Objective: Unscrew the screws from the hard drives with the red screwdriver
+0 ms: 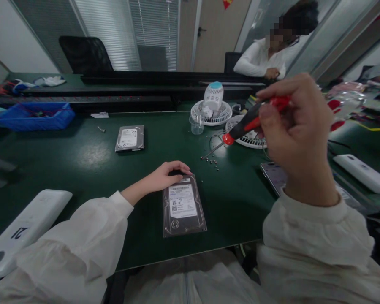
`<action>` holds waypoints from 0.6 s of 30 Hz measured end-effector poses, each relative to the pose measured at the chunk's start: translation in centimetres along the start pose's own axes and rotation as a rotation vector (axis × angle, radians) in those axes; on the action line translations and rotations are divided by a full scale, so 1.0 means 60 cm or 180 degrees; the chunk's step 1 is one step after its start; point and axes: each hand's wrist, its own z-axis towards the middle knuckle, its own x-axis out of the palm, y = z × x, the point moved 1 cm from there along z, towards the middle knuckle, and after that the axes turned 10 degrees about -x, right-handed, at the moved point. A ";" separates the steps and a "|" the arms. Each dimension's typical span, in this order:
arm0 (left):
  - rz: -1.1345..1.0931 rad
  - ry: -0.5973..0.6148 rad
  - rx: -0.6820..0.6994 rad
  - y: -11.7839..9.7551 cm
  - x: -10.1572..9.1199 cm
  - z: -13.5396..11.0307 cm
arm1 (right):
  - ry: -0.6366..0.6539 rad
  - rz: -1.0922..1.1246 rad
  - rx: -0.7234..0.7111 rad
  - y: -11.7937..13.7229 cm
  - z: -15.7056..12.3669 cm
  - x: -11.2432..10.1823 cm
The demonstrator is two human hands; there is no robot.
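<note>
Left hand [163, 175] is lying relaxed and unclenched on the far end of a hard drive [183, 207], its fingers draping over that edge and hiding it. This drive is lying flat, label up, on the green table [82, 169] just in front of the person, with its long axis running straight away from them.

Right hand [296, 126] is hovering higher, clenching a red and black screwdriver [245, 123]. The tool is slanting down and to the left, its thin shaft pointing at a scatter of loose screws [213, 161]. Whether the tip is touching the table is hard to make out. The fist is covering the handle's end, and the wrist is cutting off part of a phone [272, 174].

Farther back, a second hard drive [129, 138] is lying alone, and white fan parts [212, 110] are sitting beside a small clear cup [196, 124]. Another person [266, 59] is sitting beyond the table.
</note>
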 end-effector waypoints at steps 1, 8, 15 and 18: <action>0.0036 -0.0045 -0.0008 -0.002 0.000 -0.001 | 0.0046 -0.0137 0.0020 0.003 -0.016 -0.009; 0.0265 -0.0172 -0.0090 -0.013 0.002 -0.008 | 0.0096 -0.0194 -0.0014 0.081 -0.177 -0.011; 0.0748 -0.0463 0.0090 -0.009 0.004 -0.006 | 0.0580 -0.0389 -0.0376 0.146 -0.269 0.005; 0.0852 -0.0487 0.0141 -0.004 0.005 -0.004 | 0.0997 -0.0481 -0.0552 0.150 -0.276 0.014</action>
